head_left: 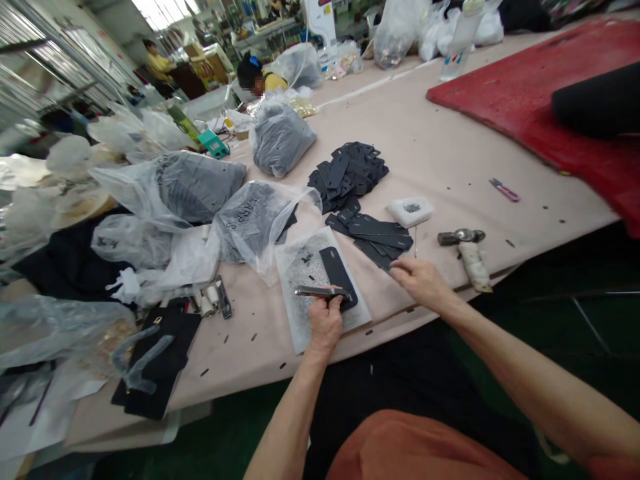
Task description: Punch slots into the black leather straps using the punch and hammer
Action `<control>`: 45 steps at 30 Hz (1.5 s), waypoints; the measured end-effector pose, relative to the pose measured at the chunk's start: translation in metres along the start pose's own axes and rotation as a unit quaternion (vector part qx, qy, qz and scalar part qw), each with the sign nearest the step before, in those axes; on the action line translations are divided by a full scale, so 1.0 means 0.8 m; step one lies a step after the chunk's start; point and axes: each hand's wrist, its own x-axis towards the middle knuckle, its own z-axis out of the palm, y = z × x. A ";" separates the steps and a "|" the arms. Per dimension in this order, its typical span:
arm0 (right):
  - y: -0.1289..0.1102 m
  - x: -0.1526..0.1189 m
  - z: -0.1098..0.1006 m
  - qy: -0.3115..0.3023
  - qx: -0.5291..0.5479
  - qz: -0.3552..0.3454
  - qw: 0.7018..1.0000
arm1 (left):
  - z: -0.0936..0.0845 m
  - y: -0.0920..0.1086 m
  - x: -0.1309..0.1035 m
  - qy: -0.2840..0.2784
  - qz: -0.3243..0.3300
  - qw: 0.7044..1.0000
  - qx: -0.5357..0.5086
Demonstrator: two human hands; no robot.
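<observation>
My left hand [326, 323] is closed around a metal punch [315, 291], which lies nearly level above a dark strip-shaped piece [336, 267] with rounded corners and a slot near its far end. That piece rests on a white board [300, 313] speckled with dark marks and small black bits. My right hand [423, 283] has its fingers drawn together beside a stack of dark pieces [383, 232]; whatever is between the fingertips is too small to make out. Right of it lies a hammer [473, 257] with a wrapped handle.
Beyond the stack is a heap of dark pieces [347, 173]. A white block [410, 211] and small pink-handled snips [505, 190] lie to the right, near a red sheet [530, 87]. Plastic bags [255, 220] crowd the left. Another person [257, 77] is across the table.
</observation>
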 end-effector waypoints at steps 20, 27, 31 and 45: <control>-0.078 -0.018 0.120 -0.046 -0.162 0.007 0.986 | -0.087 -0.029 0.000 0.086 -0.189 0.971 -0.122; -0.043 0.007 0.116 -0.096 -0.078 0.055 0.991 | -0.085 -0.049 -0.003 0.111 -0.173 0.953 -0.223; -0.032 0.011 0.115 -0.080 -0.044 0.042 0.995 | -0.075 -0.057 0.001 0.132 -0.178 0.926 -0.305; -0.015 0.019 0.107 -0.055 0.213 0.167 0.961 | -0.126 -0.054 -0.003 0.180 -0.282 0.779 -0.531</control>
